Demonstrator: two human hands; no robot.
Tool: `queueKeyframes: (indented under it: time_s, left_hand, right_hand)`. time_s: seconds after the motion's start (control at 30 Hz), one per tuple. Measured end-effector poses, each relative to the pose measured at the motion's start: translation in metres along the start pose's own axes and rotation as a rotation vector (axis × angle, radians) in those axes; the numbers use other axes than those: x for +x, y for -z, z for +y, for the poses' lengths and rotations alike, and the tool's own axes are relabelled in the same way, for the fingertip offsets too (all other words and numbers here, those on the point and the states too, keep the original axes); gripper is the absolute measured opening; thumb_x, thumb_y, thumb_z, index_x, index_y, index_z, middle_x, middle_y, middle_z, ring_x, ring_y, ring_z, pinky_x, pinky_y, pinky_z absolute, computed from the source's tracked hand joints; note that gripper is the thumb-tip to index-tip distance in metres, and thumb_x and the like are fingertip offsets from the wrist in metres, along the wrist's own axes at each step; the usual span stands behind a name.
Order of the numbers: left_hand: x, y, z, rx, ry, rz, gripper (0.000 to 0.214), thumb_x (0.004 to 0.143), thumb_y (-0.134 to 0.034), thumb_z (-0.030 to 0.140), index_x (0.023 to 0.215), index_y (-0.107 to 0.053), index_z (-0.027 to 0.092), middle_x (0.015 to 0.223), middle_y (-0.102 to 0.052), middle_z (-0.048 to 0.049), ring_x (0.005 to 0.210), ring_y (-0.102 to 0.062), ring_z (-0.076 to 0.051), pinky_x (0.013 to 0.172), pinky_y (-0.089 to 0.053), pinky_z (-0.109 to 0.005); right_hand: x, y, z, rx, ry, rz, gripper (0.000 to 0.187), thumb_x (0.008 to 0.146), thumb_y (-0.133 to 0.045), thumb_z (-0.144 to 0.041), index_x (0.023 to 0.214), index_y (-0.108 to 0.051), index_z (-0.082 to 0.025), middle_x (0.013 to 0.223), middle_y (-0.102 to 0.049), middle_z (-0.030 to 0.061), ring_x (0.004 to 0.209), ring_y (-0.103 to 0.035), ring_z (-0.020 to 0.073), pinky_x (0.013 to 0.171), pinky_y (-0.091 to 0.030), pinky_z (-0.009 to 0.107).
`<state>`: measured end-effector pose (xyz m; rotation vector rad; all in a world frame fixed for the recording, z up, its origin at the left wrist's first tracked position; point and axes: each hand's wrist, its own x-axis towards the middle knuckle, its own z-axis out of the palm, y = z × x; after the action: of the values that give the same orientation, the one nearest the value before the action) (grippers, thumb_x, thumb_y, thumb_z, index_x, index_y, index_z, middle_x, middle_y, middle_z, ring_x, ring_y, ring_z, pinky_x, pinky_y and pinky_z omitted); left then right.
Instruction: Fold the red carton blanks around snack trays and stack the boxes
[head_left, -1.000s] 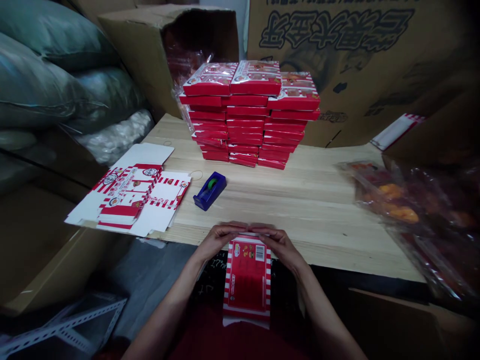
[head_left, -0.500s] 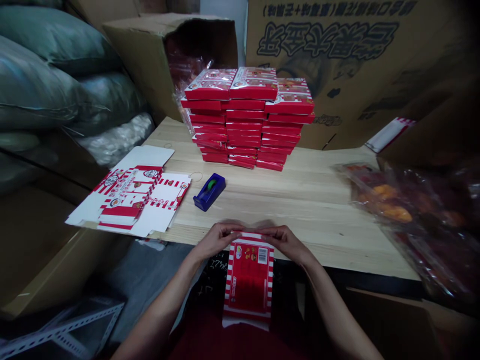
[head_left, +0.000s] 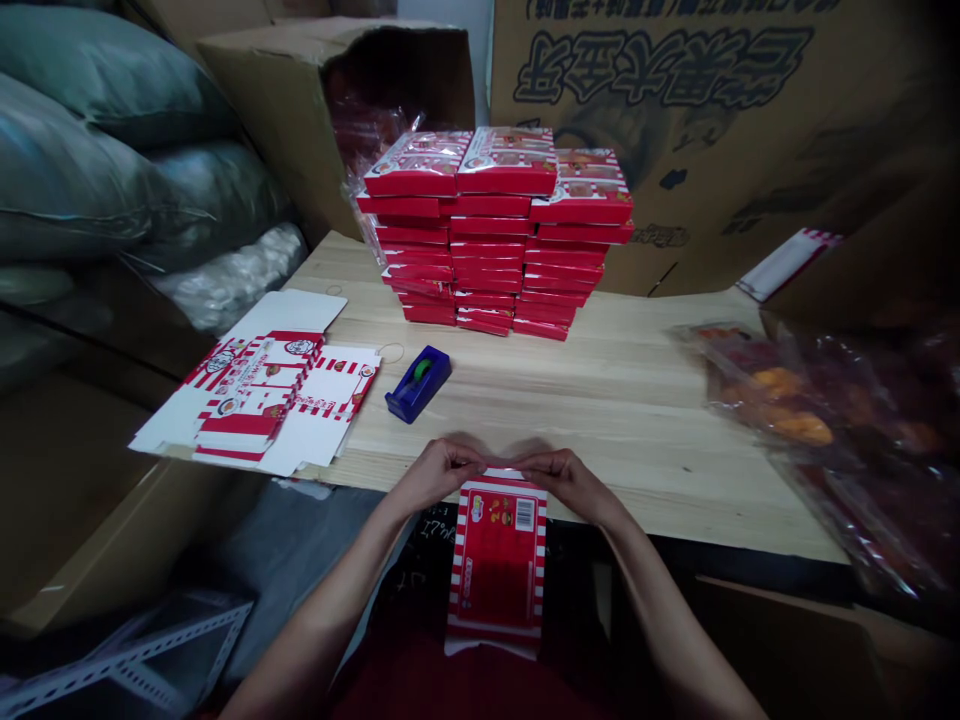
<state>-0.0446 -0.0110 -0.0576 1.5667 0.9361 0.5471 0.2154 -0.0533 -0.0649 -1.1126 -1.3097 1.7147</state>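
Note:
A red and white striped cardboard box (head_left: 500,560) with a barcode is at the front edge of the table, its near end against my body. My left hand (head_left: 442,470) pinches the left corner of its far end. At the right corner, my right hand (head_left: 566,480) does the same, thumb and fingers closed on the far flap. The fingertips of both hands nearly meet there, and they partly hide the flap. Beyond my left hand lies a blue tape dispenser (head_left: 418,384) with a green roll.
Red boxes (head_left: 491,250) stand in tall stacks at the table's back. Flat printed box blanks (head_left: 255,390) lie at the left. Clear bags with orange contents (head_left: 795,400) are at the right. An open carton (head_left: 262,75), large sacks (head_left: 67,170) and a big carton (head_left: 675,150) border the table.
Both hands stay on the far end of the box; the fingers have shifted slightly along its flap. The view has moved a little, and nothing else has visibly changed place.

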Motion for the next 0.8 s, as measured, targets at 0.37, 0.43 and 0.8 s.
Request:
queueKeyframes:
  time_s: [0.37,0.43,0.8]
  left_hand:
    - [-0.025,0.002,0.040,0.120,-0.153,-0.090,0.030,0.099,-0.058,0.027,0.119,-0.080,0.026,0.111,-0.082,-0.0065,0.101,-0.075,-0.027,0.086,-0.055,-0.031]
    - [-0.032,0.002,0.048,0.154,-0.191,-0.098,0.033,0.099,-0.058,0.025,0.127,-0.076,0.029,0.122,-0.079,-0.0063,0.113,-0.073,-0.028,0.098,-0.053,-0.035]
    - [-0.059,-0.015,0.033,0.114,-0.163,0.005,0.039,0.101,-0.059,0.025,0.137,-0.068,0.033,0.141,-0.069,-0.0060,0.135,-0.060,-0.028,0.118,-0.041,-0.047]
  right_hand:
    - [-0.032,-0.005,-0.009,-0.150,0.044,0.021,0.029,0.095,-0.068,-0.050,0.118,-0.079,-0.035,0.130,-0.076,0.0030,0.130,-0.064,0.0329,0.119,-0.039,0.060]
    - [-0.037,-0.006,-0.012,-0.160,0.059,0.010,0.030,0.096,-0.067,-0.049,0.123,-0.076,-0.038,0.137,-0.072,0.0016,0.139,-0.057,0.0330,0.123,-0.031,0.062]
    - [-0.056,-0.031,-0.003,-0.302,0.178,0.086,0.041,0.104,-0.056,-0.042,0.144,-0.058,-0.042,0.159,-0.051,-0.0033,0.156,-0.034,0.0285,0.129,-0.018,0.061]
